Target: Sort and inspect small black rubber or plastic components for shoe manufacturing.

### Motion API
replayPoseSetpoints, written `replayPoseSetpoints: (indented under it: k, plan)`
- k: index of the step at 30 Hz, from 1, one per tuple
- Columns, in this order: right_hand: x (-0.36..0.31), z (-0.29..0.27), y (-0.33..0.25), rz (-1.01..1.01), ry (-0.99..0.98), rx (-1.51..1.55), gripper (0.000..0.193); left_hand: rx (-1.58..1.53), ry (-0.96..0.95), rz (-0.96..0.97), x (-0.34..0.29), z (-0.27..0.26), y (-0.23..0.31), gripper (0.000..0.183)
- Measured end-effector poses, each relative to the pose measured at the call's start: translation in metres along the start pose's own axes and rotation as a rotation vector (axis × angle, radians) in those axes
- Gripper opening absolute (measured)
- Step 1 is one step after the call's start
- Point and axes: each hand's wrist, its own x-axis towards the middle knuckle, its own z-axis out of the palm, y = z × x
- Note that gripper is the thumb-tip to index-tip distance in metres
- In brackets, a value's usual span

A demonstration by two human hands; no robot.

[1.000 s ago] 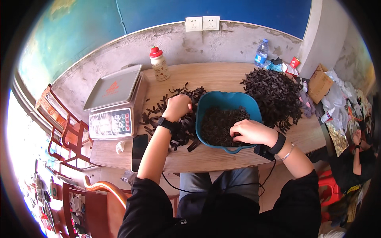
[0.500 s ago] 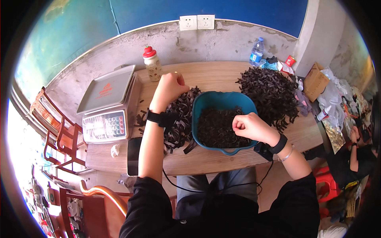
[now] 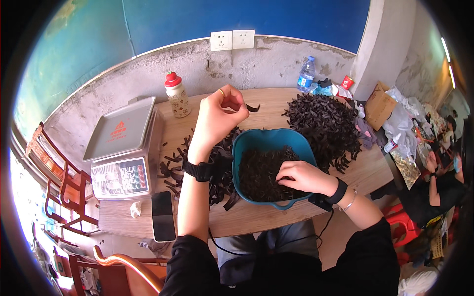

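Observation:
Between the thumb and forefinger of my left hand [image 3: 222, 111] is pinched a short black strip [image 3: 253, 108], its free end poking out to the right. This hand is raised over the table, beyond a loose heap of black strips [image 3: 217, 185]. My right hand [image 3: 305, 176] reaches over the near right side of a teal plastic basin [image 3: 309, 153]. Its fingers are curled together against the small dark pieces [image 3: 261, 172] inside; whatever they grip is hidden. A larger pile of black strips [image 3: 323, 126] lies right of the basin.
On the left stand a digital scale [image 3: 121, 128] and a red-capped bottle [image 3: 177, 96]; a phone [image 3: 163, 217] lies near the front edge. A water bottle [image 3: 306, 75], cardboard box [image 3: 381, 106] and plastic bags are at the right. Another person [image 3: 434, 190] sits at far right.
The whole view has shifted, placing the table lower. A black strip now shows in my left hand's pinch. My right fingers have come down onto the pieces in the basin.

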Motion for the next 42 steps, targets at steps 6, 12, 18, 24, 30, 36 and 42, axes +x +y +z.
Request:
replayPoseSetpoints:
  k: [6, 12, 18, 24, 30, 36, 42]
  plan:
    - [0.005, -0.003, -0.002, 0.106, 0.105, 0.133, 0.012, -0.216, -0.050, 0.016, -0.006, -0.007, 0.016, 0.009]
    - [0.005, 0.002, 0.003, 0.044, -0.035, 0.065, 0.015, -0.391, -0.072, 0.099, -0.004, -0.006, 0.015, 0.012]
    - [0.002, 0.001, 0.005, 0.105, -0.006, 0.125, 0.015, -0.436, -0.090, 0.041, -0.006, -0.003, 0.017, 0.011]
    - [0.003, -0.005, 0.004, 0.109, 0.087, 0.220, 0.012, -0.351, -0.072, -0.006, -0.009, -0.004, 0.023, 0.014]
    - [0.003, -0.032, -0.007, 0.162, 0.281, 0.518, 0.010, -0.441, -0.081, 0.036, -0.014, -0.006, 0.037, 0.019]
    - [0.000, -0.075, -0.052, 0.093, 0.344, 0.830, 0.008, -0.424, -0.119, 0.068, -0.025, -0.006, 0.048, 0.015]
    - [0.024, -0.089, -0.086, -0.067, 0.514, 0.803, 0.011, -0.420, -0.108, 0.072, -0.035, 0.012, 0.068, 0.011]
